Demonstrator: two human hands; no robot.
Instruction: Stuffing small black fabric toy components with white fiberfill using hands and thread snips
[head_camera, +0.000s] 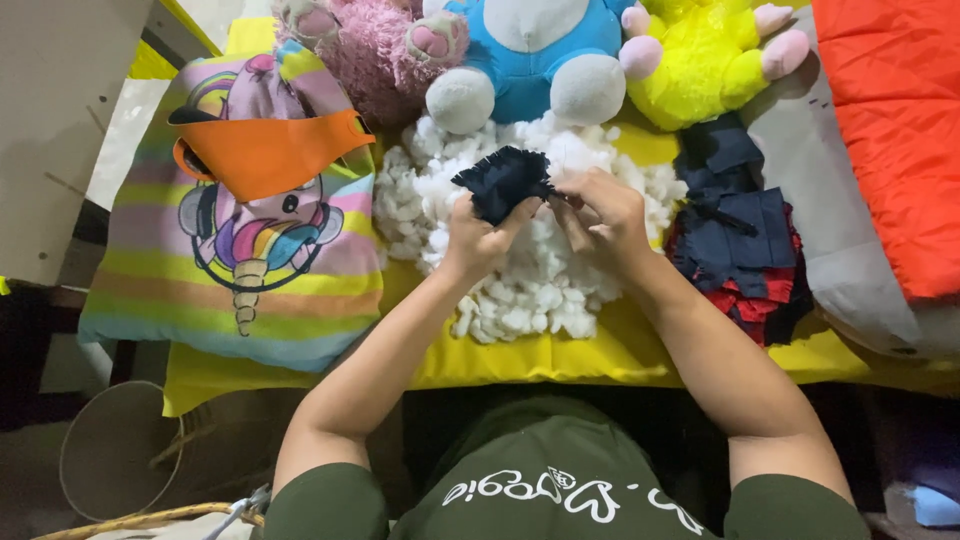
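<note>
Two bare hands meet above a heap of white fluffy stuffing (520, 270) on the yellow-covered tabletop (560, 355): the left hand (478, 235) grips a small dark navy fringed fabric piece (503, 180) from below, and the right hand (600, 215) pinches its right edge. Left of them lies a striped pastel cushion with a unicorn print (240, 250), an orange fabric piece (265, 150) across it. Right sits a stack of navy and red fabric cuts (745, 250). Beyond stand a pink plush toy (365, 45), a blue and white plush toy (530, 55) and a yellow plush toy (700, 60)
</note>
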